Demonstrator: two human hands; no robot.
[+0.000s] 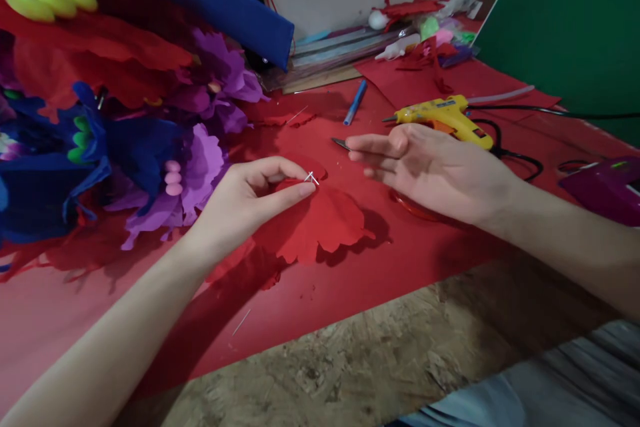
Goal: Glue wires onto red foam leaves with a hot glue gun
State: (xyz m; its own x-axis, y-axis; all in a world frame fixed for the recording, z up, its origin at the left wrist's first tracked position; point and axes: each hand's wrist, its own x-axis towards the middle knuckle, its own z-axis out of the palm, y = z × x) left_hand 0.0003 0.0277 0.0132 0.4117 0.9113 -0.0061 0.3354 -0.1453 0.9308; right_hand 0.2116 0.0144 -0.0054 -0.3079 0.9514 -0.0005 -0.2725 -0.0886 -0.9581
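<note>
My left hand is closed in a pinch, thumb against forefinger, on a red paper petal piece with a scalloped edge. Short white wire-like ends stick up at the fingertips; how they join the paper cannot be made out. My right hand is open, palm turned to the side and fingers stretched toward the left hand, holding nothing visible. Beneath it lie scissors with an orange-red handle; a dark pointed blade tip shows past the fingers, and the middle is hidden.
A yellow glue gun with a black cord lies behind my right hand. A blue marker is farther back. Large paper flowers crowd the left. A green board stands at right, and a purple object lies nearer.
</note>
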